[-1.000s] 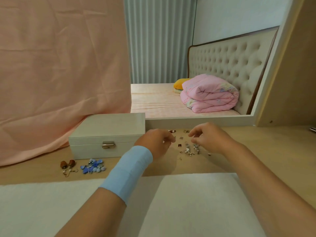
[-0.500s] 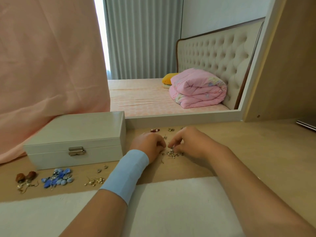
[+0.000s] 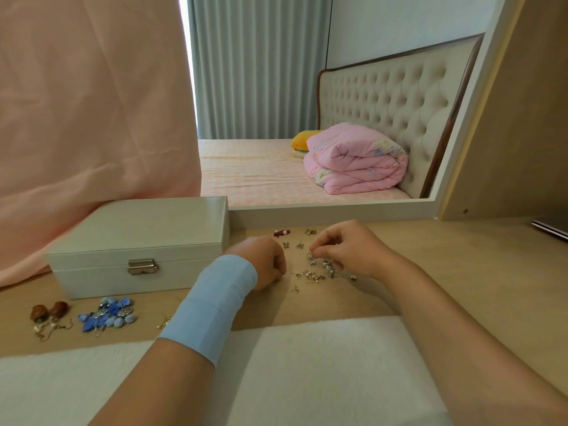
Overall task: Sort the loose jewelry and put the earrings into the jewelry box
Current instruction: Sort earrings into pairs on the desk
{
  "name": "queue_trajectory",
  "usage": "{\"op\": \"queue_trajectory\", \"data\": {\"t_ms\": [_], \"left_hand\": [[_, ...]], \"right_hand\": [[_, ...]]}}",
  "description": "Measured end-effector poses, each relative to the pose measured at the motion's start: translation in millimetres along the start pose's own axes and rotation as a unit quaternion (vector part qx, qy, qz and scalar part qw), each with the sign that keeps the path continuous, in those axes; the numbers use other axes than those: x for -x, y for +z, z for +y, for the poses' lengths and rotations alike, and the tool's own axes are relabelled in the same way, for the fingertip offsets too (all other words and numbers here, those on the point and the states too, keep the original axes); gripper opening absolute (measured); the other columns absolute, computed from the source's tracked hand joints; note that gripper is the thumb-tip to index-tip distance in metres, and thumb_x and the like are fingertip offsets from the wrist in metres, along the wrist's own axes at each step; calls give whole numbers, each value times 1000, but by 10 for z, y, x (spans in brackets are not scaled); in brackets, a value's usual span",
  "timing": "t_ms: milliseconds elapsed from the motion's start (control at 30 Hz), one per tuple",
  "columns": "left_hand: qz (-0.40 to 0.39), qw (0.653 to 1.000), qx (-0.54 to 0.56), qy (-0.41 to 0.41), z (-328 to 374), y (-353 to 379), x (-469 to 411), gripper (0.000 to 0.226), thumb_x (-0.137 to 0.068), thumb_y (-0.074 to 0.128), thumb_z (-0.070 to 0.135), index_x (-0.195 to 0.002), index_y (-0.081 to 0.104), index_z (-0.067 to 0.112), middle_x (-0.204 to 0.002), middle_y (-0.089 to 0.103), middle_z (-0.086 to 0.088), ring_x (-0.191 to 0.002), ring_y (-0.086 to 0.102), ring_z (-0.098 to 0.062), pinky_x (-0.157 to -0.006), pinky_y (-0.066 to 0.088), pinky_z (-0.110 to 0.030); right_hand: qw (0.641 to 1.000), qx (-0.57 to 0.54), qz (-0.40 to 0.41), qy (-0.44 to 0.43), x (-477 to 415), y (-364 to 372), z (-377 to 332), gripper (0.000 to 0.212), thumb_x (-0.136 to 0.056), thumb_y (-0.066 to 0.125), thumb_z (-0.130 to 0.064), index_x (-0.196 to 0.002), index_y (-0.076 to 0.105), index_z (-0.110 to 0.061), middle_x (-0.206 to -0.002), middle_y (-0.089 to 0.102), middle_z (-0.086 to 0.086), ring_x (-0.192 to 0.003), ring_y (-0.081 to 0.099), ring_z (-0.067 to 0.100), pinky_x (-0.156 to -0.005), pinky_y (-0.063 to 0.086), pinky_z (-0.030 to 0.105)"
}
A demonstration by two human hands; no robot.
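Wooden desk (image 3: 430,265), jewelry box (image 3: 138,238) lengthwise left-right, clasp (image 3: 142,267) toward person.

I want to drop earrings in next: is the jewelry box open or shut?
Shut. The jewelry box has its lid flat on the base, metal clasp down over the seam.
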State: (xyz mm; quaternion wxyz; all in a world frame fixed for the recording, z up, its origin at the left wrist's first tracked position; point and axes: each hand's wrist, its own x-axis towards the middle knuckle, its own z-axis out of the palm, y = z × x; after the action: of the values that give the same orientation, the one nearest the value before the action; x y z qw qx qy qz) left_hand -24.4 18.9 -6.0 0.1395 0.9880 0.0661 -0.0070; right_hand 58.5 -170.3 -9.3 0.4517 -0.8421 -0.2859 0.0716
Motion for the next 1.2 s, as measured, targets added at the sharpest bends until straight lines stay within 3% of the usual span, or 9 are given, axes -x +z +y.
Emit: {"op": "queue_trajectory", "data": {"t_ms": [200,300,367,467,533,700,833,1000,1200], "left_hand": [[1,1000,-29,-5,24,-50,-3,20,-86,72,27,-104,68,35,-108,64,10,-96,60,-14,-88,54,-29],[69,991,105,45,72,-80,-19,19,-82,75,39,-96,63,39,-95,65,20,-87,60,-1,-78,50,-23],[122,964,223,76,121,-87,-13,17,-80,77,39,-92,65,36,-84,69,20,-77,59,5,-71,47,-21],[165,920,345,82,159,-83,11,12,-80,79,31,-87,68,31,-78,73,11,-75,68,-9,-68,56,-30],[177,902,384,87,159,-95,29,10,-81,78,24,-86,70,28,-78,74,8,-74,70,-16,-62,59,-31],[241,875,416,55,129,-155,-1,4,-87,72,19,-89,73,23,-74,72,5,-65,69,-10,-54,58,-27],[254,867,428,11,95,-174,-85,11,-87,67,10,-90,70,20,-83,71,1,-68,71,-14,-53,58,-25],[249,873,419,-22,59,-74,-146,17,-86,65,7,-85,69,24,-79,71,2,-63,69,-10,-51,56,-24],[229,887,400,-22,50,-16,-170,22,-85,65,9,-81,70,30,-75,71,7,-65,70,-14,-59,62,-34]], "right_hand": [[1000,-15,14,6,14,-41,-44,9,-82,82,-16,-75,80,-22,-77,78,-7,-44,54,-3,-47,43,14],[997,-65,33,-1,9,-22,-123,7,-85,79,-18,-78,79,-18,-78,78,-5,-45,48,3,-46,42,17],[992,-121,38,8,5,-15,-188,6,-87,79,-20,-84,78,-15,-73,74,-6,-44,46,5,-41,37,16],[984,-174,33,25,3,-22,-264,15,-87,79,-26,-91,77,-12,-77,75,-2,-45,44,7,-40,32,18],[984,-176,33,16,-1,-13,-296,14,-89,78,-26,-88,78,-13,-77,75,-2,-45,43,9,-40,32,17],[986,-169,1,-10,-123,-90,-336,17,-95,70,-31,-98,80,-17,-92,78,0,-48,47,9,-42,33,18],[997,-48,47,-22,-354,-180,-243,11,-93,69,-13,-96,77,-20,-83,78,-4,-47,53,3,-45,40,17],[980,194,-44,16,-572,50,-77,12,-89,77,-25,-100,78,-30,-96,73,-12,-90,67,5,-83,51,24],[960,278,-15,5,-663,227,-30,5,-87,76,-32,-88,79,-35,-95,73,-18,-96,65,9,-85,55,34]]}}
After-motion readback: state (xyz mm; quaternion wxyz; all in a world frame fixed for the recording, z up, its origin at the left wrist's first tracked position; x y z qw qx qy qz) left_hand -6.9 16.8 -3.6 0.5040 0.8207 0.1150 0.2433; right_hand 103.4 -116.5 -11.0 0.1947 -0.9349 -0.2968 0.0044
